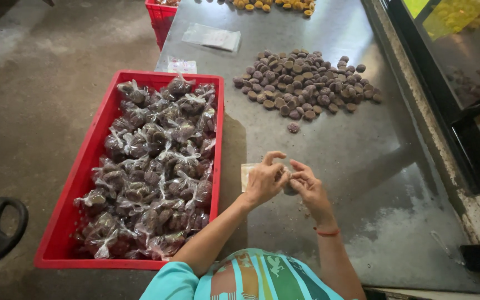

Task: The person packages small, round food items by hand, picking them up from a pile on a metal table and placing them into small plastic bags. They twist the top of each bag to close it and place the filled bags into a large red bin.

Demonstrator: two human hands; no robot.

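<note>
At the far left, a red crate [84, 166] stood on the edge of the grey metal table [362, 166], and it was full of tied clear bags of brown sweets [156, 172]. It lay just beside the person's left forearm.

In the middle, the left hand [265, 180] was curled, with its fingertips pinched on a small clear bag [246, 173]. Only the pale left edge of this bag showed from behind the hand, lying low over the table. The right hand [308, 186] touched the left one at the fingertips; its fingers were bent together around something small and dark, but I cannot tell exactly what it was. So both hands were closed at the same place, and the bag lay on the left side of their meeting point.

Further away from the person and a little to the right, a pile of loose brown sweets [306, 83] lay on the table, well apart from the hands. One single sweet [293, 127] lay between the pile and the hands. The right hand was the nearer one to the pile, and the left hand was nearer to the crate.
</note>
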